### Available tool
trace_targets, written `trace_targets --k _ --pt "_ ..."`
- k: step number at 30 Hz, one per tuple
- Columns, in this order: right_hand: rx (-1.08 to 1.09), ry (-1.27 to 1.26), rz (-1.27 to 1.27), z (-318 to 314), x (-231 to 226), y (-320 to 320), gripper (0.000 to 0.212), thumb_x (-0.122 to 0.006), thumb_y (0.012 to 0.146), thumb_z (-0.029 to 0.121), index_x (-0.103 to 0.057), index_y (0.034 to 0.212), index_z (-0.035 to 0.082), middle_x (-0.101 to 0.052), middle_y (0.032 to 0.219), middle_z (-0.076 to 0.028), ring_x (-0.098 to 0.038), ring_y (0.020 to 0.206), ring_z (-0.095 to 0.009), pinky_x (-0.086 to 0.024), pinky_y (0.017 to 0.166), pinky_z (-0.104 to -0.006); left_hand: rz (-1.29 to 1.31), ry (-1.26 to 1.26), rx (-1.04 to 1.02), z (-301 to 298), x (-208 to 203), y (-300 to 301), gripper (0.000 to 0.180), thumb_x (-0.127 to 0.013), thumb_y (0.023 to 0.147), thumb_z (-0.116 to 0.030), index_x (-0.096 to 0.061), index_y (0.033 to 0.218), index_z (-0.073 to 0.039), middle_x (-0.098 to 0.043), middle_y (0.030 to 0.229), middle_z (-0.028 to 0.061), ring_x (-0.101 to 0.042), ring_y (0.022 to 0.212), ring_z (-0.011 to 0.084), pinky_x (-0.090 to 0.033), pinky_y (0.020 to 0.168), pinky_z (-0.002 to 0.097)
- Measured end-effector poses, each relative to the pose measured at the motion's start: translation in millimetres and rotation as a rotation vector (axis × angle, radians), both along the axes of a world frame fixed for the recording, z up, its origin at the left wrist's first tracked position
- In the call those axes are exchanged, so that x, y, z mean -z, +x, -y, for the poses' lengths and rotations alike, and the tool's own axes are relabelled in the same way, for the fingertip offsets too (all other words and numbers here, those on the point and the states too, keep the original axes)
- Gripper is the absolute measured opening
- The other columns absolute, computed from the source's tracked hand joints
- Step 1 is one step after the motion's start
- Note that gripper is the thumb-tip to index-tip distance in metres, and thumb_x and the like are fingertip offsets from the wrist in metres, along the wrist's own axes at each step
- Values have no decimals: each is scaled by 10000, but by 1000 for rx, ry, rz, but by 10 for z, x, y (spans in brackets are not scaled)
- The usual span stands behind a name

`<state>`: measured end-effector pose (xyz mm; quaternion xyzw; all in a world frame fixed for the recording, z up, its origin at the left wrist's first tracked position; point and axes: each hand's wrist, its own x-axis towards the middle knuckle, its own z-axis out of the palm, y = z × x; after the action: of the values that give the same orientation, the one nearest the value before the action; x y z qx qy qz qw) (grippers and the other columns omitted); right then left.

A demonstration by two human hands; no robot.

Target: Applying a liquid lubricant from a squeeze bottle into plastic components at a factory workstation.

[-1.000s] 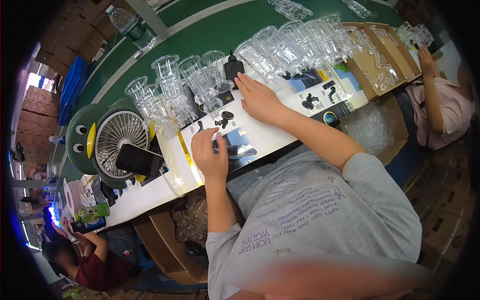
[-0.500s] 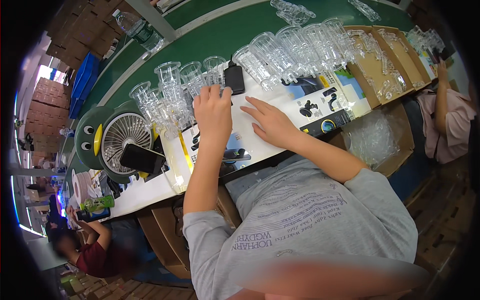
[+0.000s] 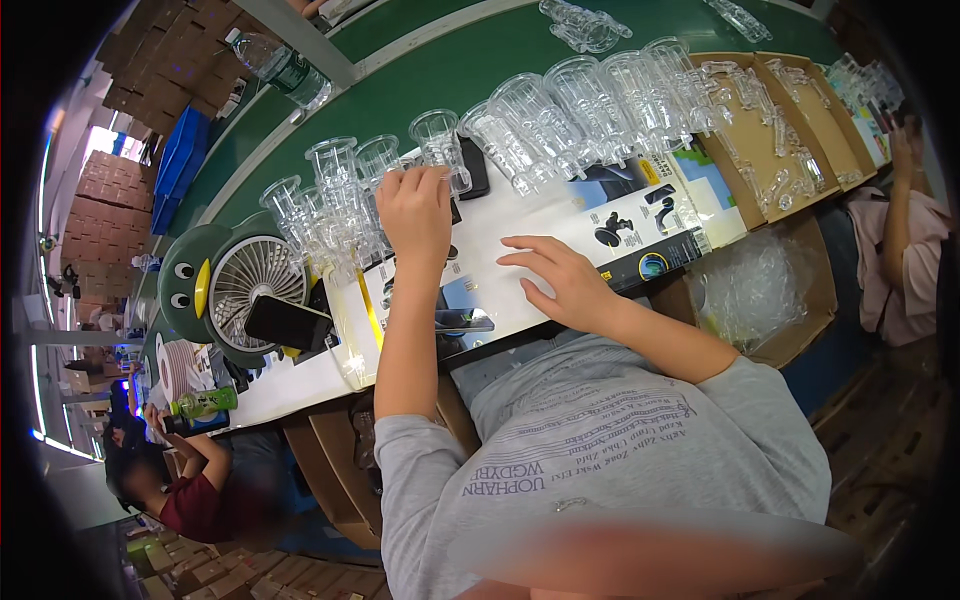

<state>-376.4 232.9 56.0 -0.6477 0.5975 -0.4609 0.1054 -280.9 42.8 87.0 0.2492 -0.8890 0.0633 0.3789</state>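
Observation:
My left hand point(image 3: 415, 215) is at the front of a group of transparent plastic cup-shaped parts point(image 3: 333, 165). Its fingers are curled together, and the fingertips are hidden behind the hand, so I cannot make out what they grip. Just beyond them stands one transparent flared cup point(image 3: 436, 128), beside a black flat device point(image 3: 475, 170). Over the white printed board point(image 3: 500, 215), my right hand point(image 3: 568, 285) hangs open with its fingers apart, holding nothing. A second row of transparent cups point(image 3: 590, 105) leans along the far right.
A green penguin-shaped fan point(image 3: 185, 280) with a phone point(image 3: 287, 323) in front stands at left. At right lies a cardboard tray point(image 3: 745, 185) of small transparent parts, above a box of plastic bags point(image 3: 755, 285). A water bottle point(image 3: 280, 68) stands far back. Co-workers sit on both sides.
My left hand has shifted slightly left, baring more of the flared cup behind it. My right hand has drawn back a little toward me and to the right.

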Motion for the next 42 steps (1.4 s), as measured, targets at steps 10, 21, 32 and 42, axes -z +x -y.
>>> trace_targets --k 10,21,32,42 --pt "-90 -40 -18 -146 -354 -23 280 -578 728 30 -595 1001 86 -564 1075 -78 -551 957 -244 -460 795 -346 -286 213 48 -407 -337 489 167 -656 675 9 -641 810 -87 -630 826 35 -518 776 220 -392 735 325" --pt "-118 -55 -1122 768 -868 -330 277 -610 706 162 -588 969 79 -549 863 -39 -519 877 -190 -389 774 -322 -76 496 189 -1269 -111 1396 256 -658 588 49 -643 814 -69 -596 807 38 -519 757 232 -416 688 327" --pt "-183 329 -1986 1807 -460 -96 166 -565 768 243 -662 857 141 -616 859 -5 -509 872 -189 -328 788 -400 -13 508 185 -1203 16 1655 242 -663 603 29 -652 822 -74 -588 826 21 -510 772 217 -419 683 328" --pt "-307 333 -2179 2080 -269 -75 201 -548 791 286 -667 896 161 -632 910 20 -528 939 -181 -300 871 -431 -51 572 192 -1093 137 1745 218 -669 615 20 -653 812 -73 -590 820 22 -518 772 206 -428 681 313"
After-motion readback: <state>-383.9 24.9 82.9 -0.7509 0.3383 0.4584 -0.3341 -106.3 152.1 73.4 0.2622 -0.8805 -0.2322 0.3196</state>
